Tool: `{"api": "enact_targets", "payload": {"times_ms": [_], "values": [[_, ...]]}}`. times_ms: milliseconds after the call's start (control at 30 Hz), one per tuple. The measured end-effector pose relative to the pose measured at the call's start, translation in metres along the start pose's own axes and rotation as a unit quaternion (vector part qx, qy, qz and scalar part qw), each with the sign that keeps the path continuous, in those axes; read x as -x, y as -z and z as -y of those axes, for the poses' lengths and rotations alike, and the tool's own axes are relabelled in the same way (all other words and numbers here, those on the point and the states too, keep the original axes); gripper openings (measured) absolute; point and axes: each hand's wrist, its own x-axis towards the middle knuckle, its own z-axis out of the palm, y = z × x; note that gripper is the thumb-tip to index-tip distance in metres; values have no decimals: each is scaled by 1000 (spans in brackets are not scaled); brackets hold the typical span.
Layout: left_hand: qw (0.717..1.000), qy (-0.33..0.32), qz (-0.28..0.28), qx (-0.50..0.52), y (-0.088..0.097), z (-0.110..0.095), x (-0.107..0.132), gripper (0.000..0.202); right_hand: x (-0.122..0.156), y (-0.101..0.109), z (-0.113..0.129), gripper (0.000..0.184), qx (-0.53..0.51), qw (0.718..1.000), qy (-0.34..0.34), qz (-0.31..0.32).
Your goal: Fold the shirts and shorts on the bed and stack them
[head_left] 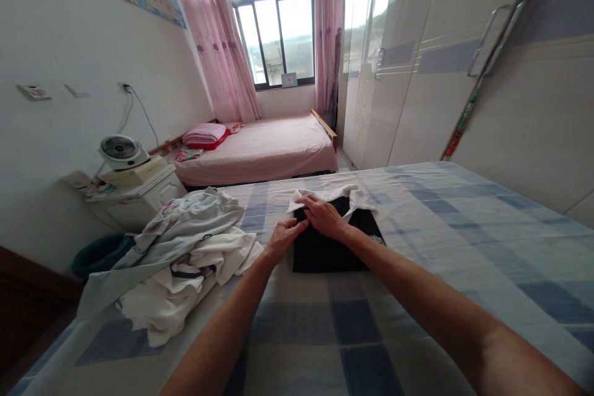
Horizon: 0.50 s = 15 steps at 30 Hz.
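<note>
A folded black shirt [320, 253] with a white collar [359, 198] lies on the bed in front of me. My left hand [284, 239] is at the shirt's upper left edge, thumb and fingers closed on the cloth there. Just above it, my right hand [323, 216] rests on the left part of the collar, palm down with its fingers extended and slightly apart. The right forearm passes over the shirt's right side and hides some of it. A small grey-white patch shows beside that forearm.
A loose heap of white and pale grey clothes [185, 266] lies to the left on the blue checked bedsheet [445, 297]. Beyond are a teal bin [99, 255], a nightstand [143, 195] with a fan [123, 151], and a second bed [273, 148]. Wardrobes [417, 74] line the right.
</note>
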Motion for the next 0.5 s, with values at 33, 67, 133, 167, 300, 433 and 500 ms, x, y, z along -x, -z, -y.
{"api": "enact_targets", "payload": {"times_ms": [33,67,133,167,300,433,500], "values": [[999,-44,-5,-20,0,-1,-2,31,1,4,-1,40,-8,1000,-11,-14],[997,-74,-3,-26,0,-1,-4,29,3,7,-3,39,-15,999,-26,-30],[997,-81,12,-1,0,0,-7,31,7,15,-8,35,-26,996,-54,-64],[998,-64,20,18,0,1,-9,33,10,18,-12,34,-33,994,-66,-79],[997,4,49,67,-3,2,-14,32,28,26,-27,32,-65,987,-104,-106],[991,44,41,117,-4,-1,-16,26,46,29,-39,30,-74,981,-142,-105],[991,68,21,114,-2,-3,-16,25,52,30,-41,30,-78,980,-152,-106]]}}
